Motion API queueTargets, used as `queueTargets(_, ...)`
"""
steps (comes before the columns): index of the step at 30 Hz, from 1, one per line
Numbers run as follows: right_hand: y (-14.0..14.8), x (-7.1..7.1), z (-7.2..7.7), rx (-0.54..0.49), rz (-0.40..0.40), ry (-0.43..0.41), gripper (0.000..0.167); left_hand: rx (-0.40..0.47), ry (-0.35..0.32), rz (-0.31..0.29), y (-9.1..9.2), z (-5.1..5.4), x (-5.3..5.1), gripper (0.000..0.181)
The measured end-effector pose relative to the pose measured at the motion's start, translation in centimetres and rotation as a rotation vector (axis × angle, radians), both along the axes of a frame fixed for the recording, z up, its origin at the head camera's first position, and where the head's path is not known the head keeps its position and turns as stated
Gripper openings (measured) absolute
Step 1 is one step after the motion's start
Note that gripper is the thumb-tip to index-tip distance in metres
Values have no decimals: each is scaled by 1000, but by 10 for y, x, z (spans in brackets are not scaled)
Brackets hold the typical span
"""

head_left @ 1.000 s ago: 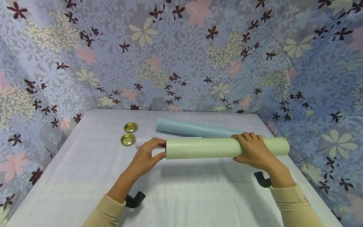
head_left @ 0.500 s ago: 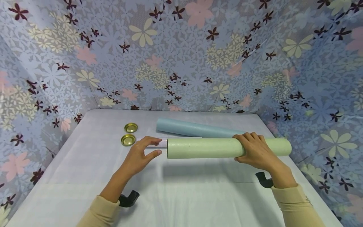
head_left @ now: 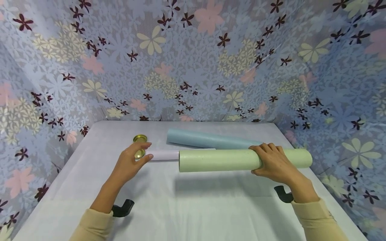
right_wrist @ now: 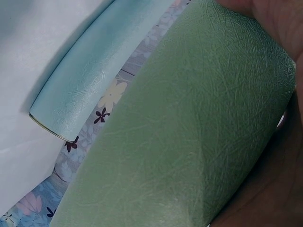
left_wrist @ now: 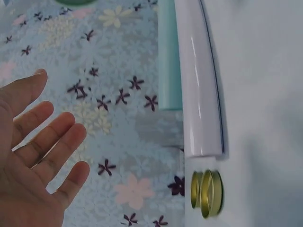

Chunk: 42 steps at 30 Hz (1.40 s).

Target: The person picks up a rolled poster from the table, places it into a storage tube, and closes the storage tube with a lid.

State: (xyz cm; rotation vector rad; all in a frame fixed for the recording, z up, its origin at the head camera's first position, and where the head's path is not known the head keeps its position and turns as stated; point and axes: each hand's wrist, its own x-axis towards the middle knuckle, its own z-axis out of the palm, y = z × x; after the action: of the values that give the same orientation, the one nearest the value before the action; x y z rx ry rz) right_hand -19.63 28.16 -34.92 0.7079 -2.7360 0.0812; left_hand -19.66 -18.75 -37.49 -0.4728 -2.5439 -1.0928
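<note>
My right hand (head_left: pixel 272 165) grips a pale green tube (head_left: pixel 217 160) near its right part and holds it level above the table, its shadow falling below. In the right wrist view the green tube (right_wrist: pixel 175 132) fills much of the picture, its surface creased. My left hand (head_left: pixel 128 164) is off the tube, thumb and fingers apart, with nothing between them. It appears in front of two gold lids, partly covering the nearer lid (head_left: pixel 139 154); the farther lid (head_left: pixel 140 138) shows more fully. The left wrist view shows that hand (left_wrist: pixel 42 146) with spread, slightly bent fingers.
Behind the green tube lie a light blue roll (head_left: pixel 208 139) and a pale lilac roll (head_left: pixel 164 155) on the white-covered table (head_left: pixel 193 207). Flowered fabric (head_left: pixel 193 60) hangs at the back and sides. Each wrist carries a black mount (head_left: pixel 123 208).
My left hand has let go of the green tube's left end and moved left toward the gold lids. The right hand still holds the tube, which has shifted slightly right.
</note>
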Motion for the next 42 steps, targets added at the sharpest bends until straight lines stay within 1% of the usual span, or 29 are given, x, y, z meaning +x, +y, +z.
queueTargets(3,0,1,1,3,2,14,74,0,-10,19,-6,-2,-3,43)
queueTargets(8,2,1,3,2,2,23,74,-10,-22,41,-14,-4,-12,43)
queueTargets(13,3,2,3,0,-2,10,74,-27,-29,63,-21,-10,-23,43)
queueTargets(16,3,2,2,-4,-4,4,74,-41,-57,76,-27,-15,-29,46)
queueTargets(21,3,3,1,-3,-5,-1,74,-86,-126,97,-35,-24,-38,50)
queueTargets(23,3,3,0,-1,-8,0,74,-109,-143,103,-37,-27,-41,51)
queueTargets(29,2,3,1,-1,-8,9,75,-159,-164,109,-43,-35,-52,53)
queueTargets(36,3,4,1,-1,-17,1,75,-223,-214,104,-50,-45,-66,55)
queueTargets(42,2,4,1,-2,-20,-4,75,-277,-244,114,-55,-52,-75,58)
